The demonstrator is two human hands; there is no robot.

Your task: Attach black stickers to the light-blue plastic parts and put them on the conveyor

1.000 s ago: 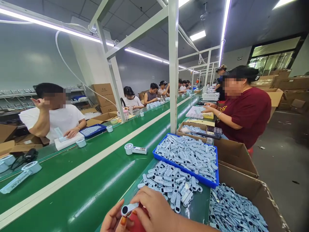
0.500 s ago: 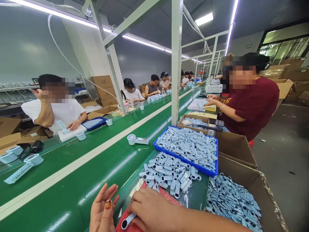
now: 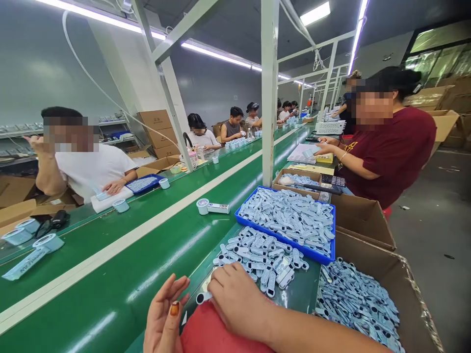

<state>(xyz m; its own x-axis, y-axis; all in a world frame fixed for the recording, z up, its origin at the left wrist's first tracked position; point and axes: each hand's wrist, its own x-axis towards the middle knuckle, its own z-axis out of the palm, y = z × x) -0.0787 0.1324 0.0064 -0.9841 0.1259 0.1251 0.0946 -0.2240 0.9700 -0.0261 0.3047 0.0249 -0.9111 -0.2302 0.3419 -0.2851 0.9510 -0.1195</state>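
My right hand point(image 3: 239, 301) curls over a small light-blue plastic strip point(image 3: 203, 297) with a dark oval at its rounded end. Only that end sticks out past the fingers. Close by on the left, my left hand point(image 3: 167, 314) is open, fingers spread and slightly bent, holding nothing; its thumbnail looks orange-brown. Beneath my right hand lies something smooth and red point(image 3: 217, 333), partly covered by it. Just beyond the fingers, a loose heap of similar light-blue strips point(image 3: 257, 255) covers the bench.
A blue tray point(image 3: 333, 235) full of strips stands behind the heap. At right, a cardboard box point(image 3: 412, 299) holds more. The green conveyor point(image 3: 147, 255) carries a light-blue cup-shaped part with a handle point(image 3: 211, 208). A white post point(image 3: 270, 98) rises beside the tray. Co-workers sit along both sides.
My right hand has shifted a little up and right with the strip. My left hand has moved slightly right. More of the red thing shows now.
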